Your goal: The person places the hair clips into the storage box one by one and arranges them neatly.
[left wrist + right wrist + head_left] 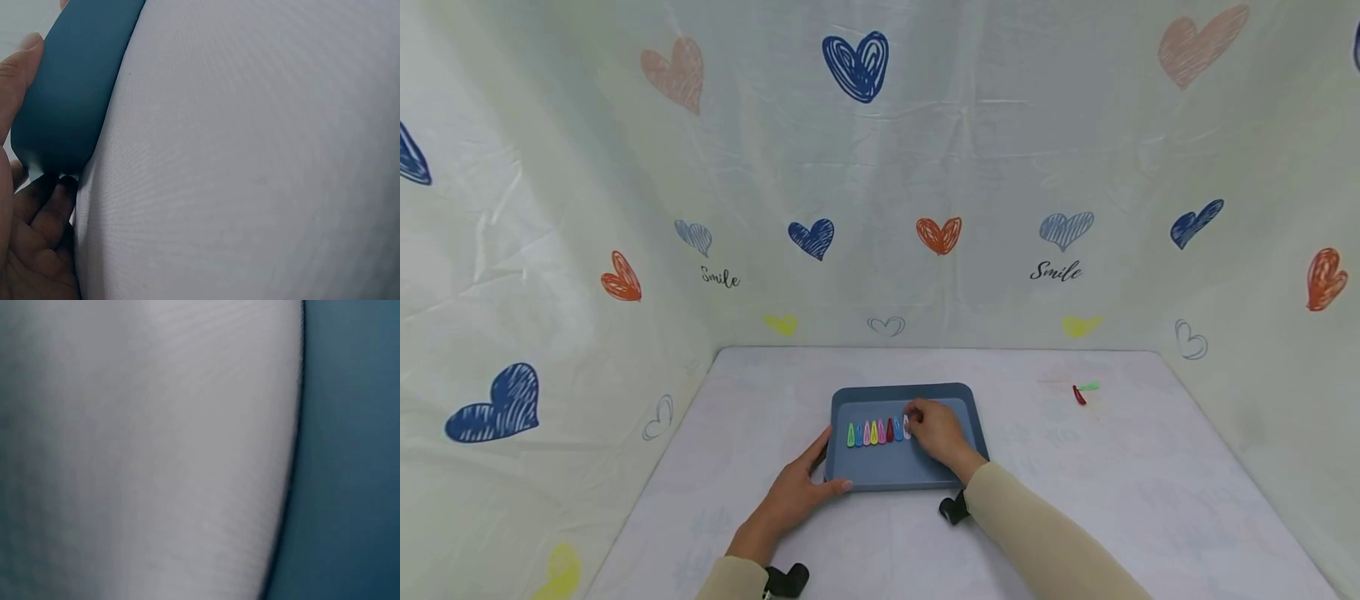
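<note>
A row of colourful snap hair clips [874,432] lies in the blue-grey tray [895,477], their narrow ends pointing to the far side. My right hand [942,433] reaches over the tray and pinches a pale hair clip [907,427] at the row's right end; its fingertips partly cover the clip. At the tray's near left corner, my left hand [797,492] holds the tray, thumb on the near rim and fingers along the left side. The left wrist view shows its fingers [47,212] against the tray wall [75,94]. In the right wrist view the hand is out of sight.
A red hair clip [1079,396] and a green hair clip [1088,386] lie together on the white-covered table [1120,483], right of the tray. A white curtain [880,167] printed with hearts hangs behind the table and along both sides.
</note>
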{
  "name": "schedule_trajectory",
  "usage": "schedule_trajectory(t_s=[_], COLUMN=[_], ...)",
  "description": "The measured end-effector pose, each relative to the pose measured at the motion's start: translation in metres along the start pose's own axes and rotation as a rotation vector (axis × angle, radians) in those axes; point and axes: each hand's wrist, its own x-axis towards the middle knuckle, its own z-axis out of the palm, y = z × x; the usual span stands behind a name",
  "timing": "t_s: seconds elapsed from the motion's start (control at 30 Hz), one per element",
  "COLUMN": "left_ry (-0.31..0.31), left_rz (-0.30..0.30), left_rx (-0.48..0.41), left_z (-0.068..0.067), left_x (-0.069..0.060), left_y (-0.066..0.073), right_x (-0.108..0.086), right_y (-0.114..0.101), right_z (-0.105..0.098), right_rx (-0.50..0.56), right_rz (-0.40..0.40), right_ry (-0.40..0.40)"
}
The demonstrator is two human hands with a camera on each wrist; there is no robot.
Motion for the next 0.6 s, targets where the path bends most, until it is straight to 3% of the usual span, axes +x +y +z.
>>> schedule_trajectory(t_s=[0.6], left_ry=[-0.007], left_rz=[0.000], left_rx=[0.000], left_z=[0.0005], left_x=[-0.0015], left_y=[0.0005], right_x=[-0.0007], right_y=[0.0006], right_z=[-0.0001], right_rx=[0.019], right_rz=[0.016], right_ry=[-0.006])
